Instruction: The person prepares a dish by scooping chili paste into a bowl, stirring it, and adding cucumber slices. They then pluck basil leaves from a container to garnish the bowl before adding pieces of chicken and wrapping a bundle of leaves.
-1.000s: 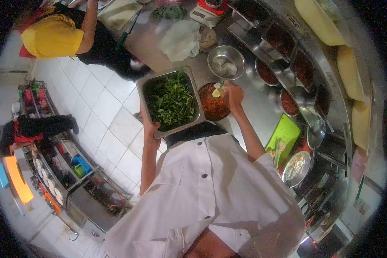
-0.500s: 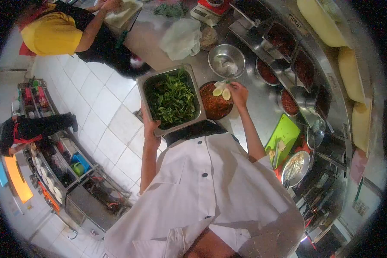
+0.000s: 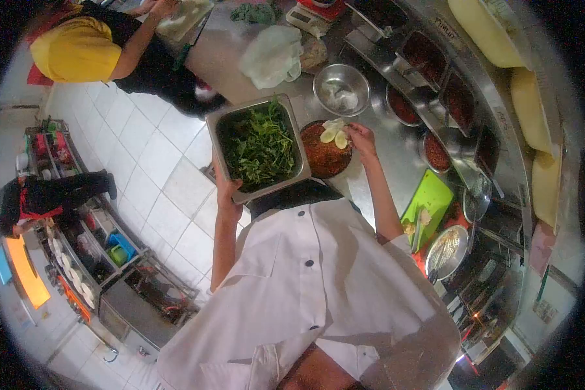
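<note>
My left hand (image 3: 227,190) grips the near left corner of a deep steel pan (image 3: 209,140), thumb over its rim. Leafy green herbs (image 3: 260,143) fill the pan, which is held in front of my apron. In the fingers of my right hand (image 3: 360,139) is a small bunch of pale yellow-white oval pieces (image 3: 333,133); their kind I cannot tell. They hang over a round container of chunky red-orange sauce (image 3: 325,159), beside the pan's right wall. Just beyond stands a steel bowl (image 3: 342,90) with something white inside.
Containers of red sauce (image 3: 426,58) line the right side of the steel counter. A green cutting board (image 3: 429,205) with food scraps lies near a strainer (image 3: 447,252). A plastic bag (image 3: 271,57) and a scale (image 3: 311,19) sit farther back. One person in yellow (image 3: 78,52) works at upper left, another (image 3: 45,198) farther left.
My right hand has turned slightly, and the pale pieces have shifted a little over the sauce. The pan of herbs stays held in my left hand.
</note>
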A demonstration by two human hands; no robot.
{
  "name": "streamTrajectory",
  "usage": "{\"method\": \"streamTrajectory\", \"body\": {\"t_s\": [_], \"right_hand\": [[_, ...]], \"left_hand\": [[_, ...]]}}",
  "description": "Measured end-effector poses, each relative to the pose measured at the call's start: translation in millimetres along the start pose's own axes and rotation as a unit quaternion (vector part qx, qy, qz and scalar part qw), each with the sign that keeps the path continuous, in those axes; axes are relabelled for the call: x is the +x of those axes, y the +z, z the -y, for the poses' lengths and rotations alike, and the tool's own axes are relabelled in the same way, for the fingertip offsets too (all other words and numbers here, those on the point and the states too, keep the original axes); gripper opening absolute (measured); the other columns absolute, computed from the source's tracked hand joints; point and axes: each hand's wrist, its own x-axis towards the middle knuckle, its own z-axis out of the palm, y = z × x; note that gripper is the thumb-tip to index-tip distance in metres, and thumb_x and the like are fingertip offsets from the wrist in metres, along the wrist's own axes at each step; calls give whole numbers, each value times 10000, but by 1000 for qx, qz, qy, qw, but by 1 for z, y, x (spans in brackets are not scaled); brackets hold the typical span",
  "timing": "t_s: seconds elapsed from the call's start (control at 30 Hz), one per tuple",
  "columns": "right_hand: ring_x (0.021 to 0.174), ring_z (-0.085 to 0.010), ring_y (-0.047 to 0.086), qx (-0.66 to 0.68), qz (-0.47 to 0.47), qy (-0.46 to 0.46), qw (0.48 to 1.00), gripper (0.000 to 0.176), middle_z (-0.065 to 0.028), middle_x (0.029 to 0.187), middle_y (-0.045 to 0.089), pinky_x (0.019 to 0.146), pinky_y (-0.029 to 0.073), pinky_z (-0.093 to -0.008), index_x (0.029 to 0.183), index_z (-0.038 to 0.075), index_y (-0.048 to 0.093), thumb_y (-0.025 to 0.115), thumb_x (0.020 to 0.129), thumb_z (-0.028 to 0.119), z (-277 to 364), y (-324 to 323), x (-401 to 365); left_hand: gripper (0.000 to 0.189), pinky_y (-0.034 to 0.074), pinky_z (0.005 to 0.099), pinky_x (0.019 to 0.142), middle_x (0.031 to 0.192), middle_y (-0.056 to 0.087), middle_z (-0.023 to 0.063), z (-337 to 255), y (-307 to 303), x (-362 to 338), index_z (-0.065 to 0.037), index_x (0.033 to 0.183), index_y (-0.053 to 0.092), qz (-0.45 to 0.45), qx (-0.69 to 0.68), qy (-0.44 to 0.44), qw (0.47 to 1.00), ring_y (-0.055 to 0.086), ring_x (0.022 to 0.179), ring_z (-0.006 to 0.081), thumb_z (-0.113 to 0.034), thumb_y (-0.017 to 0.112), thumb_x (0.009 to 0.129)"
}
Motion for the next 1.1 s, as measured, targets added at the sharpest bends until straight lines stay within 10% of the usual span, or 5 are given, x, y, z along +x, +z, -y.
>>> {"method": "streamTrajectory", "body": {"t_s": [0.3, 0.77, 1.1], "right_hand": [[605, -99, 639, -121, -125, -113, 978, 300, -32, 739, 712, 555, 492, -251, 908, 10, 719, 792, 774, 268, -25, 5, 18], [696, -205, 703, -216, -170, -155, 949, 257, -69, 795, 736, 641, 529, -336, 859, 87, 738, 768, 756, 320, -14, 17, 1], [657, -290, 669, -425, -194, -285, 837, 187, -84, 675, 671, 619, 507, -408, 711, 111, 644, 739, 749, 269, 1, 20, -6]], "left_hand": [[744, 429, 452, 1005, 1290, 509, 106, -55, 111, -41, -101, 1473, 334, 10, 32, 35, 999, 497, 1180, 286, -126, 537, 758], [767, 428, 436, 1031, 1344, 477, 111, -45, 91, -35, -92, 1485, 316, 49, 34, 53, 997, 481, 1221, 283, -108, 533, 749], [814, 418, 428, 1042, 1377, 452, 118, -52, 100, -39, -101, 1505, 284, 44, 41, 60, 996, 462, 1248, 287, -110, 537, 731]]}}
